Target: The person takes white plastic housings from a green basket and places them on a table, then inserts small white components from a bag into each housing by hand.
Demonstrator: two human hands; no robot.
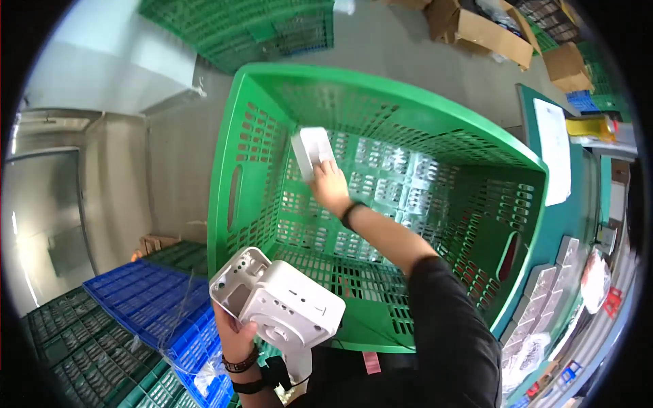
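A large green plastic crate [394, 87] with slotted walls stands open in front of me. Inside it, near the far left corner, my right hand [331, 189] grips the near end of a white plastic housing [311, 144], a rounded box shape. My left hand [235, 338] is closed around white plastic housings [299, 299] at the crate's near left corner, outside or over its rim. They look like two box-shaped parts side by side, with screw holes, slots and a round recess. Part of my left fingers is hidden beneath them.
Blue crates [146, 296] and dark green crates [61, 340] are stacked at the left. Another green crate [252, 30] stands beyond. Cardboard boxes [493, 34] lie at the far right. A green workbench [578, 183] along the right carries a paper sheet [552, 149] and grey bins [537, 292].
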